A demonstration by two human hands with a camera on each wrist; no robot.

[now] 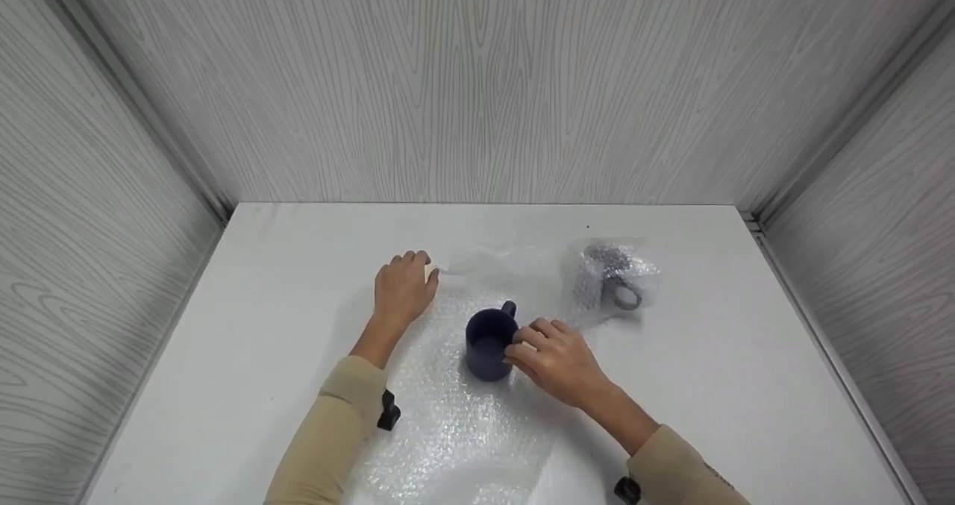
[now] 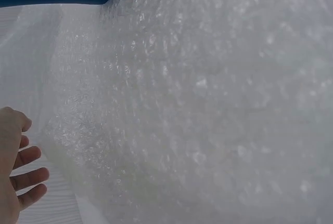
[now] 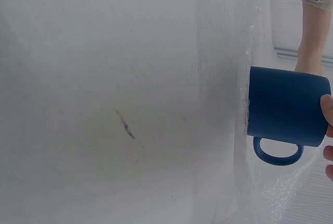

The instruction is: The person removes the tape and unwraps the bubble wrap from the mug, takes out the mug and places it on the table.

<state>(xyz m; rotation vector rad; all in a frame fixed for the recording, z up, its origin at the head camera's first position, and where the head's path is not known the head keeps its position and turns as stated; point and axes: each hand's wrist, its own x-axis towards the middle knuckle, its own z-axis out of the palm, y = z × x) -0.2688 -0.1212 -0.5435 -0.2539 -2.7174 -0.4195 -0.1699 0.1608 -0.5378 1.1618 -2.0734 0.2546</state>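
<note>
A dark blue mug [image 1: 489,352] stands upright on a sheet of bubble wrap [image 1: 448,430], its handle toward the far side. My right hand [image 1: 558,359] pinches the mug's rim from the right. In the right wrist view the mug [image 3: 289,107] appears sideways, with the thumb [image 3: 327,108] over its rim. My left hand [image 1: 403,289] is by the far left edge of the wrap, fingers loosely bent. The left wrist view shows the left hand's fingers [image 2: 28,180] spread apart, holding nothing.
At the back right of the white table [image 1: 716,356] lies a bubble-wrapped bundle [image 1: 612,277], with a dark item and a ring-shaped part showing through. Grey wood-grain panels [image 1: 477,87] enclose the table at the back and both sides.
</note>
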